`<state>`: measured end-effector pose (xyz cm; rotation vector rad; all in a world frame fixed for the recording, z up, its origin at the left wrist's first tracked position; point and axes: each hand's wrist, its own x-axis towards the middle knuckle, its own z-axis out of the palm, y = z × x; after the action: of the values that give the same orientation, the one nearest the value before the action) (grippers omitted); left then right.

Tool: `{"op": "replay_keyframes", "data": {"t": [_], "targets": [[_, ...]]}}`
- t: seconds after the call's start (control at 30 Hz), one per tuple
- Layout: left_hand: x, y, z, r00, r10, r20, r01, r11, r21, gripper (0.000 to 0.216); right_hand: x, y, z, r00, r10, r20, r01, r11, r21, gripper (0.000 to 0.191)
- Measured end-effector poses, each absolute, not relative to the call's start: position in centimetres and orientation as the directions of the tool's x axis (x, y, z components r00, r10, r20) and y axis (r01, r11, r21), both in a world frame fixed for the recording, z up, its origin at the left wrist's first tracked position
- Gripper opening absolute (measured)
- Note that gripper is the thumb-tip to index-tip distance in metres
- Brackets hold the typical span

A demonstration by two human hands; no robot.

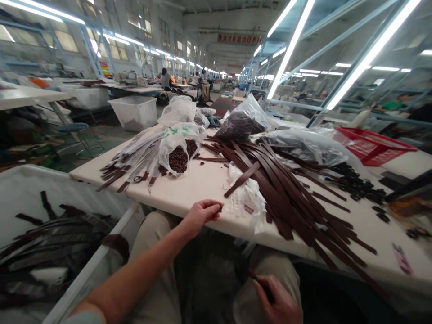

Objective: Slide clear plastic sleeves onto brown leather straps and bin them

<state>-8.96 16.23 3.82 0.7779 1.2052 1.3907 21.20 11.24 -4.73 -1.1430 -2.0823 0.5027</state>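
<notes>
My left hand (204, 213) is at the front edge of the table, its fingers pinched together. A small dark brown piece shows at the fingertips, too blurred to tell its kind. Low over my right thigh, my right hand (278, 299) is closed, and the end of a dark brown strip (251, 273) pokes out past the thumb. A pile of long brown straps (280, 189) fans across the table to the right of my left hand. Crumpled white plastic wrap (245, 198) lies beside them. An open plastic bag (180, 150) of small brown pieces stands farther back.
Plastic-sleeved straps (135, 155) lie at the table's left. A white bin (131, 213) with dark strips stands by my left leg. To the right are black rings (359, 182), a red basket (374, 146) and pink-handled snippers (401, 258). A filled clear bag (241, 121) sits behind.
</notes>
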Motion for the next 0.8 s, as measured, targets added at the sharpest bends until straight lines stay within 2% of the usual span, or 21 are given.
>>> {"op": "replay_keyframes", "data": {"t": [0.07, 0.17, 0.3, 0.57, 0.8], "targets": [[-5.8, 12.7, 2.2, -0.066, 0.937, -0.343, -0.577, 0.245, 0.779, 0.042, 20.5, 10.9, -2.5, -0.380, 0.861, 0.338, 0.598, 0.508, -0.620, 0.022], [-3.0, 9.5, 1.1, 0.095, 0.881, -0.463, -0.644, 0.409, 0.646, 0.043, 19.0, 10.5, 0.4, -0.344, 0.864, 0.368, 0.591, 0.504, -0.631, 0.020], [-1.9, 8.5, 1.0, 0.192, 0.886, -0.423, -0.575, 0.451, 0.683, 0.042, 17.2, 9.9, 2.5, -0.345, 0.854, 0.389, 0.581, 0.520, -0.626, 0.019], [-2.0, 7.4, 1.0, 0.217, 0.896, -0.388, -0.521, 0.442, 0.730, 0.037, 15.3, 8.0, 2.6, -0.407, 0.843, 0.352, 0.565, 0.536, -0.628, 0.016], [-2.9, 7.0, 1.5, 0.206, 0.929, -0.309, -0.432, 0.369, 0.823, 0.038, 14.9, 8.1, 2.8, -0.333, 0.887, 0.318, 0.453, 0.447, -0.772, 0.011]]}}
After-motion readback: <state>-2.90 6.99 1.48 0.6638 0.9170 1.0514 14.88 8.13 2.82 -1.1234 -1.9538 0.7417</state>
